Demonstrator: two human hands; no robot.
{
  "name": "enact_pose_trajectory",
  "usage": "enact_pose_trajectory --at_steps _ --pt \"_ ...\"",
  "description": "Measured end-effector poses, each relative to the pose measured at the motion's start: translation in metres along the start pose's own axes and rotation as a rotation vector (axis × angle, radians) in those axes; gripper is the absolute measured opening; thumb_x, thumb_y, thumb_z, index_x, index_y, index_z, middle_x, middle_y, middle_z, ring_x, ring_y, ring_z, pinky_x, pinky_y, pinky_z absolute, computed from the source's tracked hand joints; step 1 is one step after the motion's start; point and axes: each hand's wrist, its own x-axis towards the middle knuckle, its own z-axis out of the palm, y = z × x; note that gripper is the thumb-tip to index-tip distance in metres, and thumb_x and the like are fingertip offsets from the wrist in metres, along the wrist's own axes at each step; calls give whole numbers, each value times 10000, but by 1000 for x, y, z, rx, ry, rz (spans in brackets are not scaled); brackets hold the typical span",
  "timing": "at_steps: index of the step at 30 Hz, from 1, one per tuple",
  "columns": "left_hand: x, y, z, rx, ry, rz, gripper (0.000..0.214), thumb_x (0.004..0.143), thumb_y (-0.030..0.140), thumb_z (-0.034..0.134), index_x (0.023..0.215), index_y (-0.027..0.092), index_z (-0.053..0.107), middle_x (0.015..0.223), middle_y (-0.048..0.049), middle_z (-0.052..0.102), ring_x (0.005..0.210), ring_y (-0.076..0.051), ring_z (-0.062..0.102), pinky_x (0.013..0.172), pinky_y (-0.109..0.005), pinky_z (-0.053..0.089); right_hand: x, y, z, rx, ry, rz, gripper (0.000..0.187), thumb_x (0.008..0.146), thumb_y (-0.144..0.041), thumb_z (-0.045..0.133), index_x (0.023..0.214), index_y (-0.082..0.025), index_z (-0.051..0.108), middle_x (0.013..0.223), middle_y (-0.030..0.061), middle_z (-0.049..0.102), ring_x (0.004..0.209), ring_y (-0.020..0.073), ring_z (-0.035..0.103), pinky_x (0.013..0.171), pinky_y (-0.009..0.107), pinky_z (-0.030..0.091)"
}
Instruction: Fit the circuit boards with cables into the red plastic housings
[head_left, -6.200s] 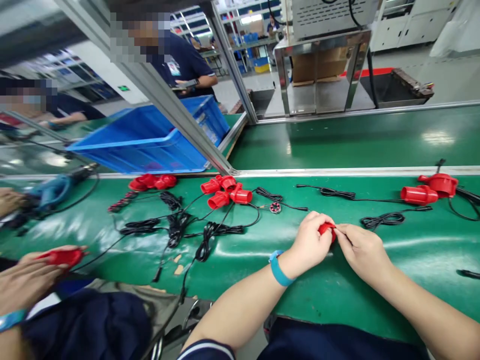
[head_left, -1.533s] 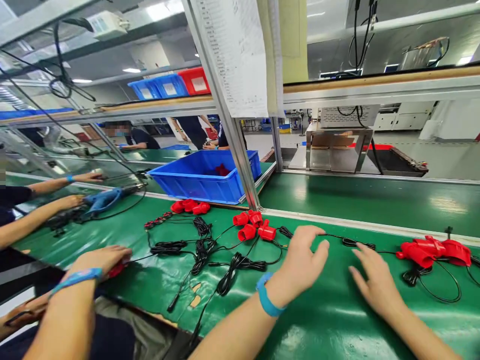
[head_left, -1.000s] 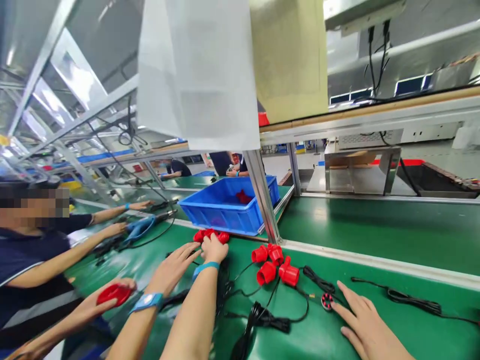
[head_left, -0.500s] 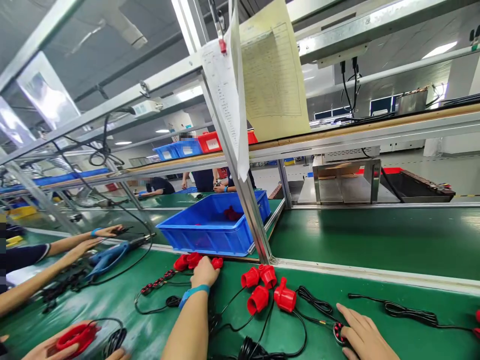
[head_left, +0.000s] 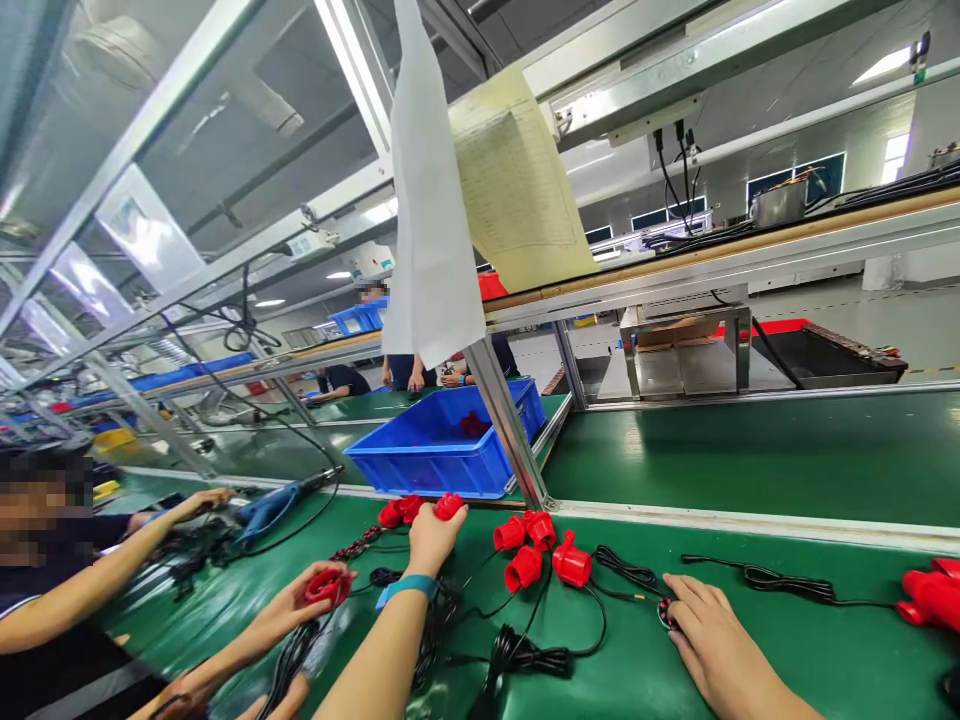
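red caps (head_left: 536, 545) | black cables (head_left: 525, 655) | green belt (head_left: 750, 470) | blue bin (head_left: 442, 450) | blue wristband (head_left: 406, 588)

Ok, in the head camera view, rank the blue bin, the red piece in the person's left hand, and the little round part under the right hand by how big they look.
1. Blue bin, by far the largest.
2. Red piece gripped by the left hand.
3. Round part, smallest, though the right hand hides some of it.

Red cap (head_left: 448, 506) gripped; round disc (head_left: 664, 612) flat on belt.
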Motion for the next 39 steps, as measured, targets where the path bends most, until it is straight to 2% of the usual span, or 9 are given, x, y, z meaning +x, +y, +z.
enact_pose_trajectory --at_steps 3,6,11,15,20,26,29,32,39 --pt "-38 39 -17 -211 12 57 554 726 554 711 1065 142 564 1005 -165 690 979 -355 678 918 -471 517 -4 3 6 -14 54 -6 234 981 -138 491 1131 -200 660 1379 128 644 1248 314 599 1022 515 530" --pt "-92 87 -16 -421 -61 169 609 689 590 786 1060 153 583 967 -109 702 893 -275 676 839 -393 536 -2 0 3 -35 96 -33 242 974 -94 475 1117 -164 657 1278 136 670 1189 302 588 1030 498 484" --pt "-196 165 19 -696 -337 256 590 727 575 816 1078 160 588 788 -27 663 618 -150 602 602 -262 479 0 -22 -29 -95 -121 -43 137 967 -142 533 987 -149 668 1114 119 676 1063 265 550 988 436 415" --pt "-265 204 56 -869 -513 225 606 705 537 846 1111 166 593 768 -5 641 564 -107 533 534 -220 424 -20 -18 -57 -163 -232 88 88 929 -228 596 963 -171 654 1041 88 664 1036 258 522 995 425 357" --pt "-317 208 84 -1024 -653 104 613 739 642 766 1056 152 577 686 32 567 520 -87 459 485 -207 360 -63 18 -108 -296 -268 433 75 940 -183 555 980 -159 615 1027 105 663 1015 262 560 915 398 348" --pt "-335 192 85 -939 -675 149 488 707 529 820 959 148 648 834 -29 686 697 -141 587 670 -255 473 -78 29 -154 -371 -352 760 286 934 -368 703 1046 -131 589 957 131 706 904 312 655 792 397 372" --pt "-338 193 83 -845 -742 202 499 735 526 794 1035 156 646 983 -77 732 862 -207 662 823 -329 511 -73 11 -162 -250 -471 711 439 854 -489 810 1052 -158 601 959 97 725 927 318 672 786 387 395" --pt "-345 196 81 -731 -789 260 526 698 513 833 1040 173 624 1027 -85 735 889 -232 669 837 -362 510 -71 -2 -168 -107 -579 585 478 824 -407 853 1152 -172 596 1008 88 716 977 315 657 790 375 406" --pt "-353 197 82 -626 -706 461 498 682 484 872 1022 206 637 963 -39 709 886 -234 649 859 -366 494 -79 2 -174 12 -614 302 384 926 -58 554 1264 -238 583 1006 66 633 950 250 584 791 351 386"
